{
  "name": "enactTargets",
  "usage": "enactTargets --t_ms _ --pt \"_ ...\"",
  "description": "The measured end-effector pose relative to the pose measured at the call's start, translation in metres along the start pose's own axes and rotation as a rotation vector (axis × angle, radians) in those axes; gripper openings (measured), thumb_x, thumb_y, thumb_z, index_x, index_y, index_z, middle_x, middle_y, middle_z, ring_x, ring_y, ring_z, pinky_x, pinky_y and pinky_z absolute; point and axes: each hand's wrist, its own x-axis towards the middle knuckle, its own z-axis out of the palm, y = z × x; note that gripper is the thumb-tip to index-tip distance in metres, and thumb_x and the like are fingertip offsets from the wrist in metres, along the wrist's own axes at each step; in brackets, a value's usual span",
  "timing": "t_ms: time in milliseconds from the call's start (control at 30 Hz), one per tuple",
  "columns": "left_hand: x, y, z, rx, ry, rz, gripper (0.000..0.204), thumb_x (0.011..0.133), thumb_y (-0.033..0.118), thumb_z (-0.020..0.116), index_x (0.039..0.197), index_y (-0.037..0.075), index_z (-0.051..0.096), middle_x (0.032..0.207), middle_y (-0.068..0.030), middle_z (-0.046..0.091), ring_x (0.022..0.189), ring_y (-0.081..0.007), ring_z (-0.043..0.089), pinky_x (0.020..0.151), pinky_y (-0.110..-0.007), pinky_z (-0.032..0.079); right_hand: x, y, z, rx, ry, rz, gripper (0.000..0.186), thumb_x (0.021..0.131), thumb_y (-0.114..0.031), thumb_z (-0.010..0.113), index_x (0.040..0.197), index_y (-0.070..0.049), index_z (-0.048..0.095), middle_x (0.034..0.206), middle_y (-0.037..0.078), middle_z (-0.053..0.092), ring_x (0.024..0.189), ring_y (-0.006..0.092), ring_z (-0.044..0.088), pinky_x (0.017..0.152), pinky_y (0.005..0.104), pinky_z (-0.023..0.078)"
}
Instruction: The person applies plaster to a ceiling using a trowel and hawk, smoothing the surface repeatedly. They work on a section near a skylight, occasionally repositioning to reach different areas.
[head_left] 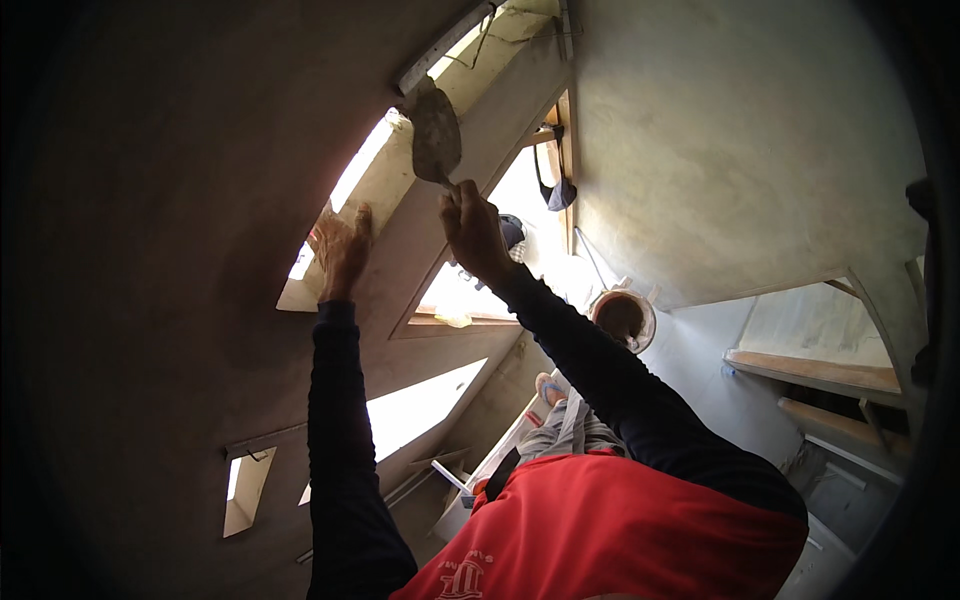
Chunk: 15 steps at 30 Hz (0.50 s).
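Note:
My right hand (474,232) is closed around the handle of a trowel (436,135). The trowel's broad grey blade points up and lies against the edge of a narrow wall opening (392,178). Lower along that opening, my left hand (343,252) rests on its side face, fingers stretched out and holding nothing visible. Above the blade a long straight bar (440,52) lies along the opening's upper part, with a bent wire (484,38) beside it.
A round bucket (622,318) with brown contents stands below on the right. A dark bag (558,192) hangs at a wood-framed doorway (572,150). My sandalled foot (549,388) is on a pale narrow ledge or plank. Wooden boards (815,372) lie at the right.

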Motion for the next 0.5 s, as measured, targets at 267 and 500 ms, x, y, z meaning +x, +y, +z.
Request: enactTargets --t_ms 267,500 --pt "-0.002 0.001 0.003 0.037 -0.037 -0.006 0.1 0.098 0.07 0.045 0.157 -0.008 0.027 0.165 -0.0274 0.024 0.157 -0.0402 0.014 0.127 -0.055 0.002 -0.018 0.008 -0.005 -0.144 -0.05 0.184 0.024 0.1 -0.021 0.054 0.098 0.002 0.049 0.075 0.025 0.063 0.074 0.0433 0.069 0.065 0.0497 0.052" --pt "-0.004 0.004 0.005 0.015 0.005 -0.015 0.1 0.097 0.069 0.047 0.157 -0.009 0.028 0.163 -0.0275 0.028 0.156 -0.0399 0.018 0.127 -0.053 0.004 0.004 0.013 0.008 -0.139 0.001 0.078 0.028 0.101 -0.025 0.057 0.097 0.003 0.052 0.08 0.027 0.065 0.08 0.0454 0.069 0.07 0.0493 0.054"
